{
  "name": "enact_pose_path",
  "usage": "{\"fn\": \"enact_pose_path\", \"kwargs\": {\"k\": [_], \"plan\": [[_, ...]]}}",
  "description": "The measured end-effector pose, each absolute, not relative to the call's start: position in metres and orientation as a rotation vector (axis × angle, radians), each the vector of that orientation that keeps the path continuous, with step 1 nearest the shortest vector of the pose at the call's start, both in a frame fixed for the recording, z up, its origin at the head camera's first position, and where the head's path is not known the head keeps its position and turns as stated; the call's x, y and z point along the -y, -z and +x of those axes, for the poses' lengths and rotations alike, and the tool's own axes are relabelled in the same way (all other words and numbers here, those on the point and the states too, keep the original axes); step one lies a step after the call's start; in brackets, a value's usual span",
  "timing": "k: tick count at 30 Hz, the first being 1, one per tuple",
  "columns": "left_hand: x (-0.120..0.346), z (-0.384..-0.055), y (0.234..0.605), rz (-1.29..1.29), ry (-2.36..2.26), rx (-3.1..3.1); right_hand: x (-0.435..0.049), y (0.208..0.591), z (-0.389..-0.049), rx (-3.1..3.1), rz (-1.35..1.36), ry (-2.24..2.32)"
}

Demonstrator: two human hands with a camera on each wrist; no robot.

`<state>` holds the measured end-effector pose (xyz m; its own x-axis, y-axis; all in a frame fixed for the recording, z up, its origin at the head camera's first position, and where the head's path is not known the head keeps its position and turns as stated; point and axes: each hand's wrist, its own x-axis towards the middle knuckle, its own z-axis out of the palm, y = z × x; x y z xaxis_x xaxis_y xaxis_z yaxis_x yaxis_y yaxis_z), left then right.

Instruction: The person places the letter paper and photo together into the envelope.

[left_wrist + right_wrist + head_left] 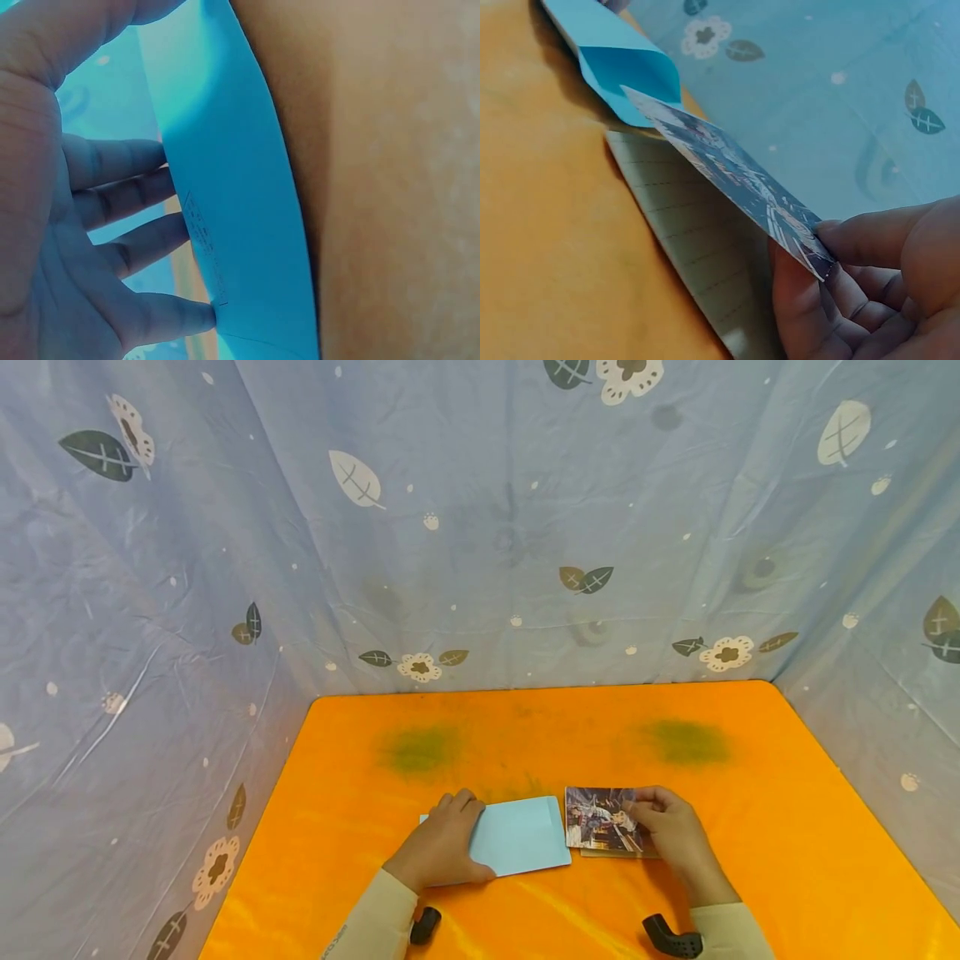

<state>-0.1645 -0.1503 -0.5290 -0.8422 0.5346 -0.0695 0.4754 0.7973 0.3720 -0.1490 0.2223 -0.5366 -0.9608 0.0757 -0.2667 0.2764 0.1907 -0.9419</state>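
Note:
A light blue envelope [519,837] lies on the table, its left part under my left hand [444,843]. In the left wrist view, the fingers and thumb grip the envelope [232,165] across its two long edges. Its mouth gapes a little in the right wrist view, where the envelope [630,75] faces the picture card. My right hand [678,831] pinches the printed picture card [596,820] by its right end, between thumb and fingers. The card is tilted and its far tip is close to the envelope's mouth. Below it lies a lined paper [697,240], partly hidden by the card.
An orange cloth covers the table [525,735], with two dark greenish smudges near the back. Patterned blue-grey curtains [465,543] enclose the back and both sides. Black curved pieces [671,939] show by both wrists.

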Motion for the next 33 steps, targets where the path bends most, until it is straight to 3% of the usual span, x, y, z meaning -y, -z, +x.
{"fn": "enact_pose_path", "kwargs": {"k": [33], "plan": [[0.151,-0.165,0.53,0.815,-0.542,-2.818,-0.207,0.53,-0.143,-2.168,0.246,1.865]]}}
